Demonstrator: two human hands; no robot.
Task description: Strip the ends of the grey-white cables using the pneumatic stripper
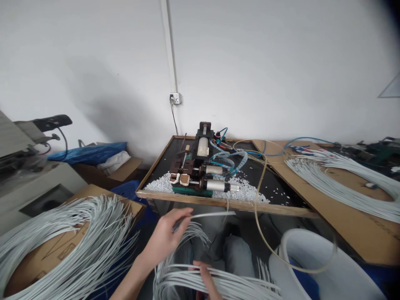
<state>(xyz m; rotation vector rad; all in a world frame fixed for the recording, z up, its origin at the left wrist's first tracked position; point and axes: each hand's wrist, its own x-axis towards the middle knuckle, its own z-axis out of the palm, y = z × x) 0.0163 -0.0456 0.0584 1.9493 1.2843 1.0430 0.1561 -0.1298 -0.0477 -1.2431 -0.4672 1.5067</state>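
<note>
One wire (215, 214), pinched in our left hand (170, 233), points rightward, long axis nearly crosswise. Our right hand (208, 280) clasps the bundle (239, 286).

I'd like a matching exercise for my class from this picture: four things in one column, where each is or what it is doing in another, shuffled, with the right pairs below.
Things
1. left hand
2. right hand
3. machine
4. socket

Places and states
A. fixed to the wall
B. gripping a bundle of cables
C. standing on a black tray among white bits
D. holding out one cable end

Right pairs
1-D, 2-B, 3-C, 4-A
</note>
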